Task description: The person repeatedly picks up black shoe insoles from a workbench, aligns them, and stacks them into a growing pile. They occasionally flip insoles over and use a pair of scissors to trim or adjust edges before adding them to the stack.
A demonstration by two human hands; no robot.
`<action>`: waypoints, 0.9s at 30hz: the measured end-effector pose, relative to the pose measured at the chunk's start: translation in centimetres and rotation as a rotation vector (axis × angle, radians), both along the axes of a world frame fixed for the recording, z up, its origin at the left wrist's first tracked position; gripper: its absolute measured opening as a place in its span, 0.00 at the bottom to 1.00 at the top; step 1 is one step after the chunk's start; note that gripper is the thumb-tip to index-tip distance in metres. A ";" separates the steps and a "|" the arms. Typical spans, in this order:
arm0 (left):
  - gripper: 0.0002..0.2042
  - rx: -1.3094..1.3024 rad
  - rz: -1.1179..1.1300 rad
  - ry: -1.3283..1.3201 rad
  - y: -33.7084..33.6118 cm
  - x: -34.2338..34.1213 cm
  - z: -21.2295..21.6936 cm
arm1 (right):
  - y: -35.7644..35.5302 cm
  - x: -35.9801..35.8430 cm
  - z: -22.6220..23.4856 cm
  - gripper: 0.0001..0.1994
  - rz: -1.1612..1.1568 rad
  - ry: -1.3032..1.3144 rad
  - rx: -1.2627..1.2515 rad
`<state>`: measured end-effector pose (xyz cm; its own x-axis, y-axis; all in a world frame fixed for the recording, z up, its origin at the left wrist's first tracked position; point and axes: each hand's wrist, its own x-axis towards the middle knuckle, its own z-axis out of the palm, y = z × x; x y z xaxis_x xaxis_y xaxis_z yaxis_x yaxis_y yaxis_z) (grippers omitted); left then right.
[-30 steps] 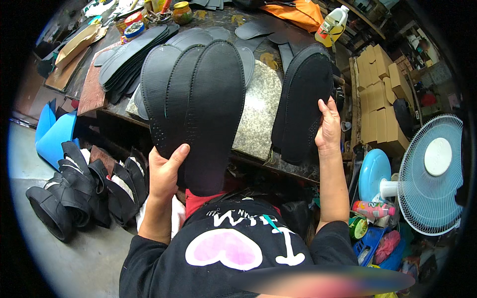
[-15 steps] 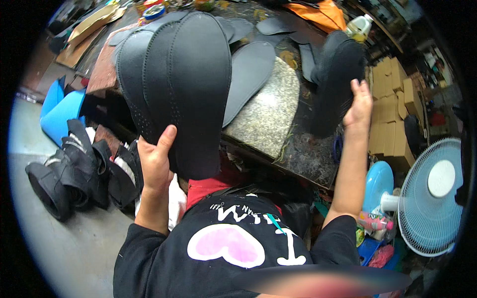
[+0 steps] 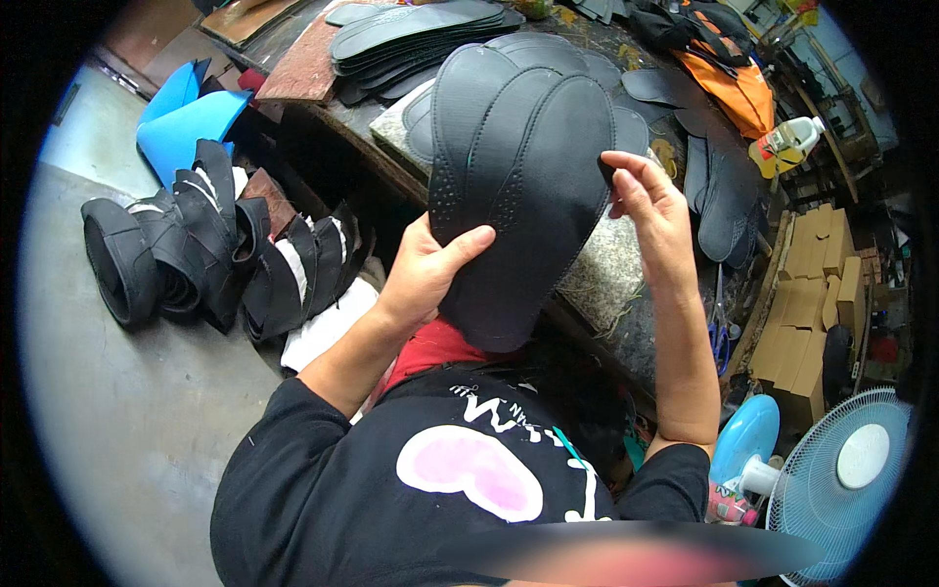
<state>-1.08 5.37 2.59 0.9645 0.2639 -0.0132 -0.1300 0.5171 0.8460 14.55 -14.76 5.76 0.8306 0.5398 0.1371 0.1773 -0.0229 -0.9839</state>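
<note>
A: What's the place like?

B: A crowded workshop: grey floor (image 3: 127,421) nearest, a dark tabletop (image 3: 626,323) beyond.

A: And the hands?

B: The left hand (image 3: 423,271) clamps the lower end of a fanned stack of black insoles (image 3: 518,186), held up over the tabletop's near edge; the right hand (image 3: 653,210) pinches the stack's right edge. They look light, thin and bendy, likely to slide apart, so gripping the narrow ends together suits.

A: Any packages?

B: Brown cardboard boxes (image 3: 817,293) at the right; farther back, a white bottle (image 3: 787,145) with a yellow label.
</note>
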 end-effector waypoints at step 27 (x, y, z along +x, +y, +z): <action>0.18 -0.033 -0.291 0.116 -0.4 -0.2 -0.9 | -1.5 -4.1 -1.6 0.18 -0.267 0.441 0.356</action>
<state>-1.31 4.94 1.71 0.9910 -0.0253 -0.1315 0.1239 0.5455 0.8289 10.45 -16.24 4.20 0.9500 0.2900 -0.1159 -0.2136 0.3324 -0.9186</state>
